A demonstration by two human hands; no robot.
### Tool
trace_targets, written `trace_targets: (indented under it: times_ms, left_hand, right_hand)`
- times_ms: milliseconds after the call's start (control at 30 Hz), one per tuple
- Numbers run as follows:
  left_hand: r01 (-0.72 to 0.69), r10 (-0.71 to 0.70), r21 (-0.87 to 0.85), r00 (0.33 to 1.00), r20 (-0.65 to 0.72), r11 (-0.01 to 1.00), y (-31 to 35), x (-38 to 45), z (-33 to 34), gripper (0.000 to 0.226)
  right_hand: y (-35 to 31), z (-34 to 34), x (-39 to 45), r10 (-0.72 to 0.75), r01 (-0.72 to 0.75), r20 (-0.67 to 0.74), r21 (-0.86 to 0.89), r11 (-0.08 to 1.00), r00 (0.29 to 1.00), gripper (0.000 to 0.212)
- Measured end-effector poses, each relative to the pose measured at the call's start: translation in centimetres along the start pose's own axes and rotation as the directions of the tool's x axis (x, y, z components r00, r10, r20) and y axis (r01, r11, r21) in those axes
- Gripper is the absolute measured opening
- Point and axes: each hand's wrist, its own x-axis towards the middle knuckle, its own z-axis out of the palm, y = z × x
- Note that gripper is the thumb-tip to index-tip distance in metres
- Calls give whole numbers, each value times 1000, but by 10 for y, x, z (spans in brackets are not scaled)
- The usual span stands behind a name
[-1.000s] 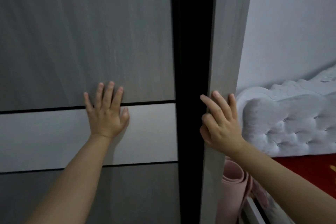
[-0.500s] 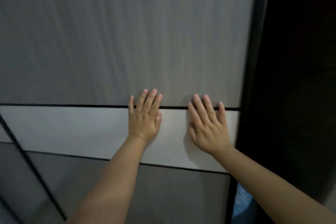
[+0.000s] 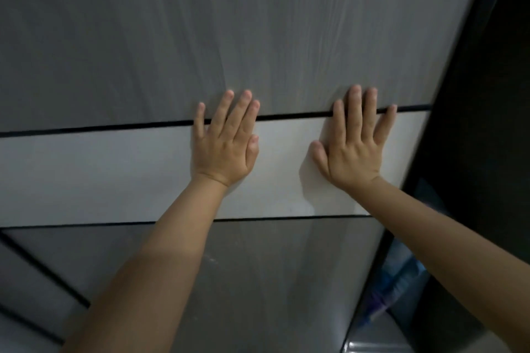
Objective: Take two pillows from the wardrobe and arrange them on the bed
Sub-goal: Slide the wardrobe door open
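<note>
A grey wood-grain sliding wardrobe door (image 3: 258, 37) fills most of the view, with a pale band across its middle. My left hand (image 3: 226, 146) lies flat on that band, fingers straight and pointing up. My right hand (image 3: 355, 143) presses flat on the same door near its right edge, fingers spread. To the right of the door the wardrobe interior (image 3: 487, 129) is open and dark. No pillow or bed shows.
Bluish and purple fabric items (image 3: 398, 281) show dimly low down inside the opening. A second door panel (image 3: 34, 289) with black trim sits at the lower left.
The door has slid left and the dark opening on the right has widened. My right hand moved from the door's edge onto its face. The bed headboard has left the view.
</note>
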Motion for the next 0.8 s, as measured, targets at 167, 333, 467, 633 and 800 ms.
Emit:
trace_targets:
  times_ms: [167,333,467,633,800]
  left_hand:
    - [-86,86,15,996,-5,996,-52,-39,-2,75]
    - [-51,47,58,997,66,997,-110,-98,-11,83]
    - [-42,36,90,997,73,995,-148,-117,-15,81]
    - [14,-14,-21,1000,7,1000,-202,-137,-22,53]
    - [36,-32,-36,995,95,999,-290,-199,-40,53]
  right_hand:
    - [-74,0,5,51,-52,20,48,998,999,68]
    - [-144,1,6,88,-91,38,102,991,995,64]
    - [-193,-1,11,32,-37,48,115,993,998,62]
    - [-265,4,5,-25,21,21,178,984,999,60]
    - [-357,3,0,75,-88,75,176,981,994,56]
